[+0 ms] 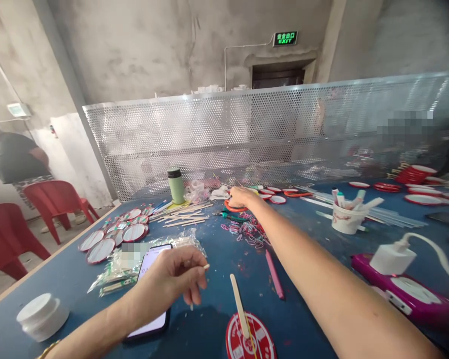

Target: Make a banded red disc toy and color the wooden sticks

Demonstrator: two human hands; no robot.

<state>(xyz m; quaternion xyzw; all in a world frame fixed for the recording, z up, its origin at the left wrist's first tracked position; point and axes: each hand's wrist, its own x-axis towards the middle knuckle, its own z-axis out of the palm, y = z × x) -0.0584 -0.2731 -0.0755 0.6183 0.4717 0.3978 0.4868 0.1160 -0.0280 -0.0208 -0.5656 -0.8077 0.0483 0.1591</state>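
Note:
My left hand [181, 276] is closed in a pinch above a lit phone [149, 319], and a small pale stick pokes out at its fingertips. Across the table, my right hand [241, 197] has its fingers curled at an orange-handled tool [235, 207], whose working end is hidden. A white crumpled cloth [220, 193] is beside those fingers. Close to me, a flat wooden stick [238, 301] lies on a red-and-white round fan [262, 339]. Pink and white paper clips [247, 230] are heaped below my right wrist, near a pink marker [274, 274].
Red-rimmed discs [115, 234], wooden sticks [183, 217] and a green bottle [176, 185] occupy the left and back. A white jar [43, 316] is at front left. To the right are a cup of markers [347, 219] and a purple power strip [411, 294]. A perforated metal screen [194, 134] borders the back.

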